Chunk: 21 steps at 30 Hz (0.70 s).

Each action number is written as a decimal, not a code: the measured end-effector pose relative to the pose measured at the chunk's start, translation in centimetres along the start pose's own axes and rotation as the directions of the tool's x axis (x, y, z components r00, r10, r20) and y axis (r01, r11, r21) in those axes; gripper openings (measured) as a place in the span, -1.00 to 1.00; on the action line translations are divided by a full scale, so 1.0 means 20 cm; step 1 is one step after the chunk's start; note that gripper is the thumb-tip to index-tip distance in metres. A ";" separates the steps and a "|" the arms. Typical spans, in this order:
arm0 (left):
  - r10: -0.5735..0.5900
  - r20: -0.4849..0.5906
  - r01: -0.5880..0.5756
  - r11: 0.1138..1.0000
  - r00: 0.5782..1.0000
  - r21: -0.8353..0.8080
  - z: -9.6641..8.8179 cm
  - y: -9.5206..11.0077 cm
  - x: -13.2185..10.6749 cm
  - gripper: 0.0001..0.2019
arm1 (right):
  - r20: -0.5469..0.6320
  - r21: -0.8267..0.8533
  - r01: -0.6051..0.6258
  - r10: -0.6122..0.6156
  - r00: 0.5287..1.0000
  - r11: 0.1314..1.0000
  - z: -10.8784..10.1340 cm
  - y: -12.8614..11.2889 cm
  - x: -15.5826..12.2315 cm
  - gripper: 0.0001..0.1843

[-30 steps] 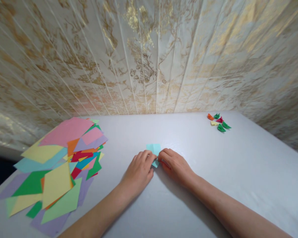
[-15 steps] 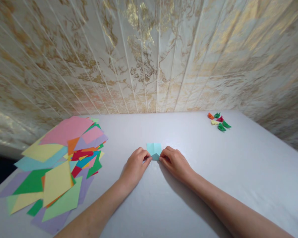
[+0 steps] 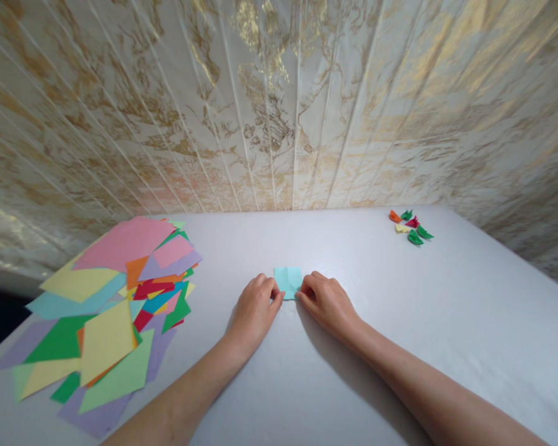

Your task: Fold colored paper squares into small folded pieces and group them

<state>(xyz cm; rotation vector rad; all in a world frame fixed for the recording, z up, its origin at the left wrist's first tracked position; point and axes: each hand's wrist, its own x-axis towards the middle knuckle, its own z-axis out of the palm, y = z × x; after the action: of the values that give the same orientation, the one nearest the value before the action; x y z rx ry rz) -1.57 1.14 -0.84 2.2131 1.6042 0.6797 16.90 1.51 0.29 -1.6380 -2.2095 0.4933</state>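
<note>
A small light-blue folded paper (image 3: 287, 280) lies flat on the white table (image 3: 400, 322) near its middle. My left hand (image 3: 253, 310) presses on the paper's lower left edge with curled fingers. My right hand (image 3: 325, 300) pinches its lower right edge, fingers closed on it. The paper's near edge is hidden under both sets of fingertips.
A loose heap of coloured paper sheets (image 3: 106, 310) covers the table's left side. Several small folded paper pieces (image 3: 410, 226), green, red, orange and yellow, lie at the far right corner. A marbled gold-and-cream wall (image 3: 279, 105) rises just behind the table.
The paper's lower corner has been folded up and pressed flat. Both hands have shifted slightly away from me, closing in on the paper's near edge.
</note>
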 end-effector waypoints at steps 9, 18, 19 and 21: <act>0.002 0.013 -0.003 0.998 1.000 0.060 0.00 0.01 0.00 -0.85 | 0.011 -0.046 -0.025 0.026 1.000 0.999 0.00 -0.02 0.00 -0.86; 0.014 0.016 -0.015 0.997 1.000 0.080 0.00 0.01 0.00 -0.85 | 0.000 -0.052 -0.005 0.005 1.000 0.999 0.01 -0.01 0.00 -0.87; 0.016 0.015 -0.017 0.997 1.000 0.080 0.00 0.01 0.00 -0.85 | 0.000 -0.055 -0.004 0.004 1.000 0.998 0.01 -0.01 0.00 -0.87; 0.020 0.012 -0.021 0.997 1.000 0.077 0.01 0.00 -0.01 -0.85 | -0.001 -0.059 -0.006 0.006 1.000 0.998 0.00 -0.02 0.00 -0.87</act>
<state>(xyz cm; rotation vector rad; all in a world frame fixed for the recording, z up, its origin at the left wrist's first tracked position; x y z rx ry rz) -1.49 1.00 -0.92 2.2865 1.6305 0.6198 16.61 1.38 0.37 -1.6748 -2.2391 0.4334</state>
